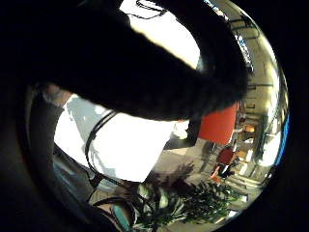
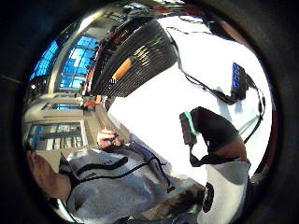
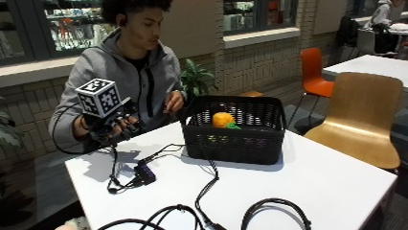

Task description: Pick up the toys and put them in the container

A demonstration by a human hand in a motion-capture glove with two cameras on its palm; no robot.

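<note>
In the outside view a black plastic basket [image 3: 232,139] stands on the white table [image 3: 319,182]. Inside it lies an orange toy with a green tip [image 3: 222,119]. My gloved right hand [image 3: 115,125] is raised above the table's left end, well apart from the basket, fingers loosely curled, holding nothing. The bare left hand [image 3: 173,101] hovers by the basket's back left corner. The thumb side palm view shows the basket [image 2: 135,56] with the orange toy [image 2: 122,68] in it. A black glove finger [image 1: 145,63] covers much of the little finger side palm view.
Black cables [image 3: 204,191] and a small dark device [image 3: 145,171] lie on the table in front of the basket. A wooden chair [image 3: 363,120] stands at the right edge, an orange chair [image 3: 313,72] behind it, and a potted plant [image 3: 194,79] behind the person.
</note>
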